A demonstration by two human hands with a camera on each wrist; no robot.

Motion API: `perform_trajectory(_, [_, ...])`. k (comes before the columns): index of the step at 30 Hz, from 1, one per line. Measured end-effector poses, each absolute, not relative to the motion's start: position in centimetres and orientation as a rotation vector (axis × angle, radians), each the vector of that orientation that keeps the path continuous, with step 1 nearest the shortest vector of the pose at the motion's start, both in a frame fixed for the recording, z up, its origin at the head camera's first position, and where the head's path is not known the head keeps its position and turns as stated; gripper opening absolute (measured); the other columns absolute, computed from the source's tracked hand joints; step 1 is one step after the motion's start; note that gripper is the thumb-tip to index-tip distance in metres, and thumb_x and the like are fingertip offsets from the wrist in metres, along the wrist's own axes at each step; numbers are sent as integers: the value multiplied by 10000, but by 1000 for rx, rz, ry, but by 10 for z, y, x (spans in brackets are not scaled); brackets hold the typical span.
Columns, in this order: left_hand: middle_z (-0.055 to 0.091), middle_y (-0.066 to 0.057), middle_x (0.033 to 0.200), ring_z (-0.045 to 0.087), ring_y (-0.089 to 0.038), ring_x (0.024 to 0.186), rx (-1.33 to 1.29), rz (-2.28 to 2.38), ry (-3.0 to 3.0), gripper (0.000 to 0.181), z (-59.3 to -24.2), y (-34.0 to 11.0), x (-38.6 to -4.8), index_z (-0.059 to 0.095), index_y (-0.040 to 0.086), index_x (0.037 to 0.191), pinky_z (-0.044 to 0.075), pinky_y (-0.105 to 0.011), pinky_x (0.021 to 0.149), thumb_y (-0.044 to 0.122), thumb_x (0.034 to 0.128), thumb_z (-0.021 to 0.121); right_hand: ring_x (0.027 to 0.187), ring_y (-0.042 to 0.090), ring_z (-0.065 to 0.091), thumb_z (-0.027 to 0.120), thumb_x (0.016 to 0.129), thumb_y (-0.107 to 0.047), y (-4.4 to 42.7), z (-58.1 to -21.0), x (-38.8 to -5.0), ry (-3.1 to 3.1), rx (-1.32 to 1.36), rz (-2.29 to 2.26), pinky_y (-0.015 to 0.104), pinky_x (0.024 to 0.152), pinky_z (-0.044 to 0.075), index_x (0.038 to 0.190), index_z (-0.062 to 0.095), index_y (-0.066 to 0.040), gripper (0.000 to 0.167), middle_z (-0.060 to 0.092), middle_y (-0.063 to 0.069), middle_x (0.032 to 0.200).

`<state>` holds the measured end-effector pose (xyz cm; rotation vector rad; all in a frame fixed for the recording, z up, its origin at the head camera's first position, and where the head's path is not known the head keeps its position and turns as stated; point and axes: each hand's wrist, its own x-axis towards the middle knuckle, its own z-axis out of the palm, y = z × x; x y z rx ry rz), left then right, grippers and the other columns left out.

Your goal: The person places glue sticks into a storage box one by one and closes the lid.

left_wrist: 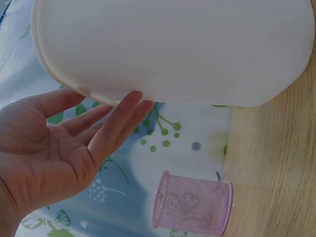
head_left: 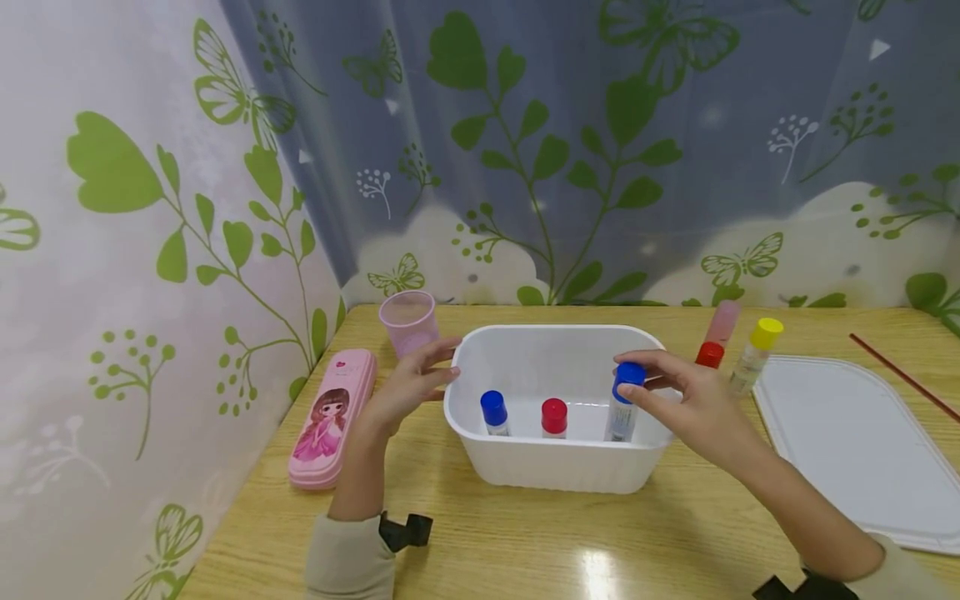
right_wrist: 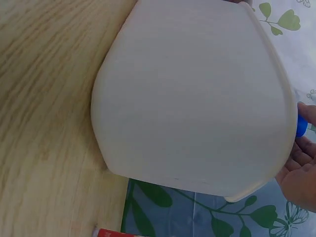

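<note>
A white plastic bin (head_left: 555,467) stands on the table, open at the top. My right hand (head_left: 701,404) pinches the blue cap of a small clear-bodied tube (head_left: 621,421) between thumb and fingers, upright inside the bin's right end. In the right wrist view the bin wall hides most of that tube; only its blue cap (right_wrist: 301,126) shows. Two more tubes, one blue-capped (head_left: 493,407) and one red-capped (head_left: 554,415), stand in the bin, their lower parts hidden. My left hand (head_left: 408,383) touches the bin's left rim and outer wall, its fingers extended and palm visible in the left wrist view.
A pink mesh cup (head_left: 408,325) stands behind my left hand, and a pink pencil case (head_left: 333,421) lies left of it. Right of the bin are red-capped (head_left: 709,354) and yellow-capped (head_left: 757,354) tubes, a white lid (head_left: 855,450) and a thin red stick (head_left: 903,375). A patterned curtain (head_left: 495,233) hangs behind.
</note>
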<state>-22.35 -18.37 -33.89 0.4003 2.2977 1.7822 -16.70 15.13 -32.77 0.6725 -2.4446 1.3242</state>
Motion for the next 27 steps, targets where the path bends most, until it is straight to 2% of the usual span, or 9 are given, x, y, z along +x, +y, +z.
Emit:
perform_trajectory(8, [400, -169, 1369, 476, -321, 1148, 404, 1792, 2295, 499, -338, -184, -224, 355, 34, 1393, 458, -444, 874, 91, 927, 521, 811, 108, 616, 692, 827, -112, 149, -343, -171, -2438, 722, 1275, 197, 714, 499, 1107, 634, -56, 292, 658, -52, 929])
perform_trajectory(14, [401, -175, 1365, 475, -324, 1149, 406, 1791, 2299, 498, -337, -184, -225, 351, 30, 1394, 462, -440, 870, 80, 927, 517, 821, 87, 606, 705, 820, -161, 147, -346, -170, -2474, 708, 1166, 293, 732, 513, 1095, 647, -87, 291, 663, -88, 932])
perform_trajectory(16, [401, -178, 1363, 475, -324, 1148, 404, 1792, 2298, 498, -337, -184, -225, 348, 28, 1395, 463, -438, 868, 76, 928, 515, 822, 92, 602, 708, 818, -174, 147, -347, -170, -2482, 720, 1144, 294, 700, 513, 1089, 650, -97, 287, 662, -83, 948])
perform_trajectory(20, [402, -182, 1360, 477, -326, 1144, 410, 1799, 2292, 496, -337, -184, -223, 346, 20, 1394, 466, -436, 865, 69, 929, 510, 826, 126, 587, 720, 803, -168, 147, -350, -170, -2477, 771, 1106, 249, 546, 487, 1058, 657, -113, 268, 660, -82, 931])
perform_trajectory(22, [402, -183, 1360, 477, -327, 1144, 411, 1802, 2290, 494, -337, -183, -223, 347, 18, 1393, 466, -436, 865, 67, 928, 509, 829, 137, 581, 724, 800, -177, 147, -351, -170, -2483, 781, 1074, 252, 527, 475, 1043, 662, -125, 257, 658, -89, 920])
perform_trajectory(27, [399, -187, 1362, 474, -333, 1148, 409, 1807, 2286, 498, -338, -183, -222, 344, 13, 1393, 466, -436, 865, 67, 927, 511, 844, 146, 599, 726, 799, -215, 146, -352, -169, -2511, 762, 1021, 380, 675, 504, 1023, 669, -152, 239, 658, -101, 927])
